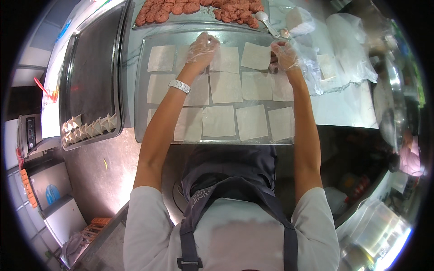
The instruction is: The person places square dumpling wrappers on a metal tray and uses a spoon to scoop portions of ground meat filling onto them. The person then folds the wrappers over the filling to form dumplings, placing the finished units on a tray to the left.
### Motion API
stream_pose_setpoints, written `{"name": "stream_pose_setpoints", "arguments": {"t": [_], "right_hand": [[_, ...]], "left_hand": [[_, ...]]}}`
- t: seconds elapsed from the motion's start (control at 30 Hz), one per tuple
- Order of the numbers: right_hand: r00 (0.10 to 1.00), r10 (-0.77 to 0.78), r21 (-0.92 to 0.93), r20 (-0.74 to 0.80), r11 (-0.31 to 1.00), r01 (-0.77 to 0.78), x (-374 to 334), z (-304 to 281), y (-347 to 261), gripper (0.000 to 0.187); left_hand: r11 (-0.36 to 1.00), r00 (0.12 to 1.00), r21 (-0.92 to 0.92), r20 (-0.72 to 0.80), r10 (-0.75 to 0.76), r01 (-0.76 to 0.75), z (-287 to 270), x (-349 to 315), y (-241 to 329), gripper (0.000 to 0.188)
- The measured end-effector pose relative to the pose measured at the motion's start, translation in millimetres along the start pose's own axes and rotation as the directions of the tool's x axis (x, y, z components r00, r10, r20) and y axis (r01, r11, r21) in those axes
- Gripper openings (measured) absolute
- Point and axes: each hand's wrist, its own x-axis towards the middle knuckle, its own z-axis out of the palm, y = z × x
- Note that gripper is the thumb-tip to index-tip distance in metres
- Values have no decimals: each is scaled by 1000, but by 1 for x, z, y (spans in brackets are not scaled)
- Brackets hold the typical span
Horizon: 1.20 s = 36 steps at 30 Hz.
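Observation:
Rows of pale square dough wrappers (pixel 225 87) lie on a metal tray (pixel 140 90) in front of me. My left hand (pixel 203 49), in a clear plastic glove, is over the far row between two wrappers, its fingers bent together; what they pinch, if anything, is hidden. At the far right corner my right hand (pixel 285 55), gloved too, has its fingers curled beside the edge of a far-row wrapper (pixel 256 56). What is in its fingers I cannot make out.
Beyond the tray, another tray holds pinkish minced filling (pixel 235 17) with a white spoon (pixel 266 23) at its edge. Clear plastic bags (pixel 312 63) lie on the right. Left stands a dark tray (pixel 92 72) with folded dumplings (pixel 88 130) at its near end.

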Motion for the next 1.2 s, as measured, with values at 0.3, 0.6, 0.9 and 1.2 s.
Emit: {"name": "stream_pose_setpoints", "arguments": {"t": [0.3, 0.6, 0.9, 1.2], "right_hand": [[956, -265, -505, 125, 812, 292, -2, -5, -10, 55], [888, -368, -567, 275, 684, 459, 11, -5, -4, 48], [845, -480, -696, 236, 522, 492, -8, -2, -6, 35], [778, -527, -715, -343, 683, 148, -89, -96, -44, 16]], "left_hand": [[920, 945, -273, -91, -314, 280, -19, 2, 48, 42], [964, 945, -242, -273, -181, 115, -10, -8, 55, 36], [923, 848, 385, -495, 190, 19, -12, -16, 64, 31], [853, 832, -105, -308, 461, -511, -21, 15, 138, 20]]}}
